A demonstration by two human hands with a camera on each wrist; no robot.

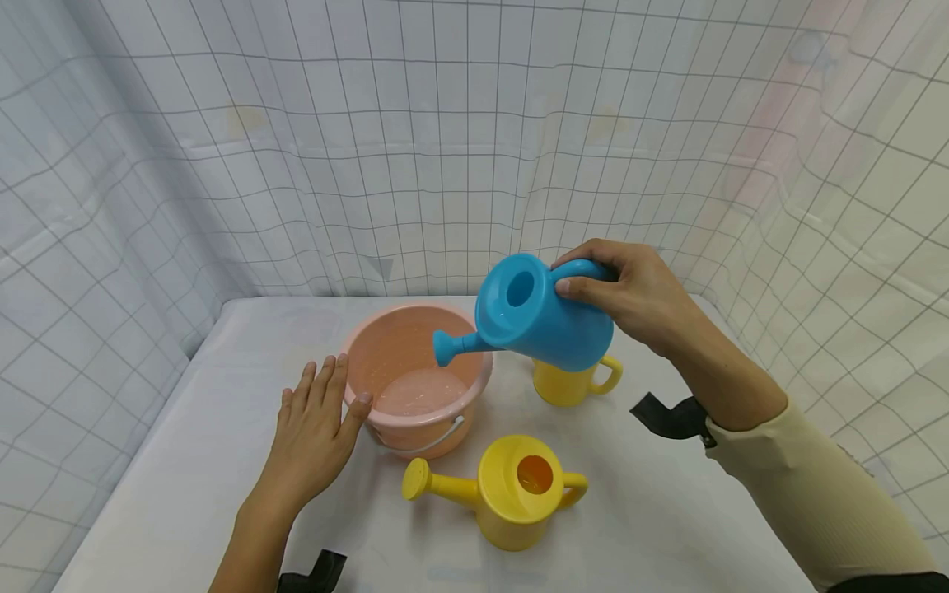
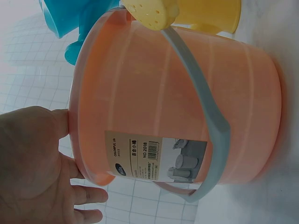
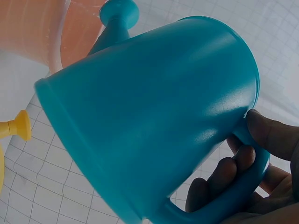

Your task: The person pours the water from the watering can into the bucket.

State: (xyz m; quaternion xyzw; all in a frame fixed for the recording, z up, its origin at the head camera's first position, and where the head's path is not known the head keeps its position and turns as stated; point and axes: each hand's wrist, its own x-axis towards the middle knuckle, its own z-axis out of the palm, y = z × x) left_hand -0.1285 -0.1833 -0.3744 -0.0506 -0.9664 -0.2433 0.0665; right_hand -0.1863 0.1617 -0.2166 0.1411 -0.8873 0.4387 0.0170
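My right hand point(image 1: 630, 288) grips a blue watering can point(image 1: 563, 325) by its handle, holding it tilted in the air. In the right wrist view the fingers point(image 3: 222, 175) curl through the handle, with the thumb on top. The can's spout and rose point(image 1: 447, 347) overlap the inside of a pink bucket point(image 1: 417, 418) in the head view. My left hand point(image 1: 315, 428) touches the bucket's near left rim with straight fingers. A little water shows on the bucket's floor. The bucket's grey handle point(image 2: 201, 93) hangs down over its labelled side.
A yellow watering can point(image 1: 511, 515) stands upright in front of the bucket, its spout to the left. Behind the blue can, a second yellow vessel point(image 1: 559, 385) with a handle is partly hidden. White grid-patterned curtains point(image 1: 460, 165) surround the white table point(image 1: 652, 511) at the back and sides.
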